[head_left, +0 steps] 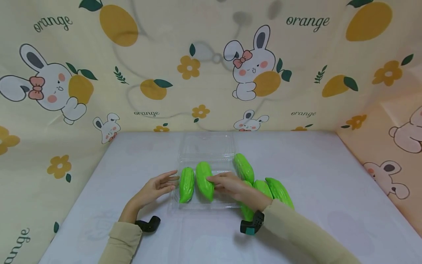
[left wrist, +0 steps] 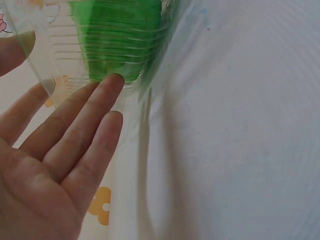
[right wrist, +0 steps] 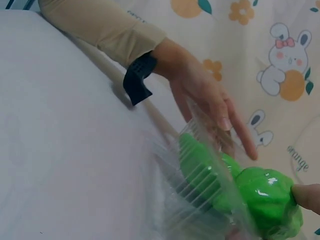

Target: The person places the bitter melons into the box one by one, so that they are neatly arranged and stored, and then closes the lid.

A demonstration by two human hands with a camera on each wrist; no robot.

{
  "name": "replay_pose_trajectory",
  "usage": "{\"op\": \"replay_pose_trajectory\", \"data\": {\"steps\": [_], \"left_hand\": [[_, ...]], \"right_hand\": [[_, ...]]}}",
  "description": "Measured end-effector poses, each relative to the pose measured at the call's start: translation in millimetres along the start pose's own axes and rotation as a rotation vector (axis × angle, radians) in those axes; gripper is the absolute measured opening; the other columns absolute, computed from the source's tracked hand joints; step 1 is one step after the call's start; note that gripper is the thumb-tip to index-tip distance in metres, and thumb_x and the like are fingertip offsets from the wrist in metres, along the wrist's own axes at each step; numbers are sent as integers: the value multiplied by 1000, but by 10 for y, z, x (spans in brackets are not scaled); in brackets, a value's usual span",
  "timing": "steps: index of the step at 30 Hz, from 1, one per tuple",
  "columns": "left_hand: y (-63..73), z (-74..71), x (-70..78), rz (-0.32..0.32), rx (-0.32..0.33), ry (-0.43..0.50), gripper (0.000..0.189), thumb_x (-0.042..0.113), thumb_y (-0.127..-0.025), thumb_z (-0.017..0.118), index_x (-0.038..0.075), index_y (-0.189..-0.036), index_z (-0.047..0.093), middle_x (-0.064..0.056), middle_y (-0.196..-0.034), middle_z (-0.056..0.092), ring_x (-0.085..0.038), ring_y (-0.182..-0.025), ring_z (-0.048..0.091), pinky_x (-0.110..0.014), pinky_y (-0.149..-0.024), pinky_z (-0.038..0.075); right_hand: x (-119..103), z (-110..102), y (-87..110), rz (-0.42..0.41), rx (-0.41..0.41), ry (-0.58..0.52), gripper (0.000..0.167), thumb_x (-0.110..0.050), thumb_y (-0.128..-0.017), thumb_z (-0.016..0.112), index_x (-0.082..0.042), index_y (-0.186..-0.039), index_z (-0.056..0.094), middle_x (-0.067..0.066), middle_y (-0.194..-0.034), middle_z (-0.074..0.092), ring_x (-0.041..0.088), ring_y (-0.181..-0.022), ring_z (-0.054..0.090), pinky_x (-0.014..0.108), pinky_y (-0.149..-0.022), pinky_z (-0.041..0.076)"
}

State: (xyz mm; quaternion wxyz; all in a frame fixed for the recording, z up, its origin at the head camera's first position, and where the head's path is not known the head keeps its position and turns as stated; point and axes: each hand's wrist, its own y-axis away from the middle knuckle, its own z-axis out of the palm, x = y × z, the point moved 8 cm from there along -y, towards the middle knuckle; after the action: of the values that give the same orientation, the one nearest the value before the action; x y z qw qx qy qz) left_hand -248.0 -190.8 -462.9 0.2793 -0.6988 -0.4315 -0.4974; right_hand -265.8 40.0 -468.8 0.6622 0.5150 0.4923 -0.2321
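Note:
My right hand [head_left: 232, 185] pinches a glossy green toy gourd [head_left: 203, 179], long and pointed at its near end, over a clear plastic box [head_left: 221, 206]. Thumb and fingers grip its right side. Another green gourd [head_left: 187, 184] lies along the box's left side, showing through the ribbed wall [left wrist: 60, 52] in the left wrist view. At that wall is my left hand [head_left: 155, 190], its fingers extended and the fingertips right at the plastic. In the right wrist view, the held gourd [right wrist: 267, 200] is near the box's ribbed side.
Several more green gourds [head_left: 244, 168] lie in a group on the white table [head_left: 138, 154], right of the box and partly behind my right forearm. The box's clear lid [head_left: 207, 145] lies folded back toward the patterned backdrop [head_left: 211, 91].

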Motion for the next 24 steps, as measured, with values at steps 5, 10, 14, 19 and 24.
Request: {"op": "replay_pose_trajectory", "data": {"steps": [5,10,14,19,24], "left_hand": [[0,11,-6,-15,3,14,64,22,-96,59,4,-150,30,-25,-148,44,-43,-130,50,-32,-103,51],[0,7,-12,-19,9,8,64,22,-96,59,5,-150,30,-25,-148,44,-42,-129,51,-29,-102,51],[-2,-2,11,-8,9,-6,63,21,-97,59,2,-150,30,-26,-147,44,-43,-128,52,-30,-102,51],[-4,-7,29,-4,5,-8,63,20,-97,58,1,-150,30,-28,-147,43,-45,-128,52,-36,-103,51],[1,2,21,-15,4,-4,62,19,-97,58,1,-150,30,-28,-147,43,-45,-128,51,-37,-103,51]], "right_hand": [[69,46,-74,26,24,-21,42,-22,-93,63,9,-121,58,7,-108,65,10,-88,64,29,-89,58],[74,94,-63,37,9,-38,44,-22,-93,62,10,-123,56,6,-100,62,10,-81,64,24,-75,59],[80,105,-71,47,14,-50,41,-21,-93,63,9,-120,57,4,-94,60,9,-76,63,20,-66,58],[93,110,-88,41,1,-38,38,-20,-93,63,10,-116,59,1,-84,63,8,-70,63,19,-64,58],[114,131,-97,32,-33,-26,38,-15,-92,62,13,-116,57,2,-81,64,10,-70,64,22,-67,60]]}}
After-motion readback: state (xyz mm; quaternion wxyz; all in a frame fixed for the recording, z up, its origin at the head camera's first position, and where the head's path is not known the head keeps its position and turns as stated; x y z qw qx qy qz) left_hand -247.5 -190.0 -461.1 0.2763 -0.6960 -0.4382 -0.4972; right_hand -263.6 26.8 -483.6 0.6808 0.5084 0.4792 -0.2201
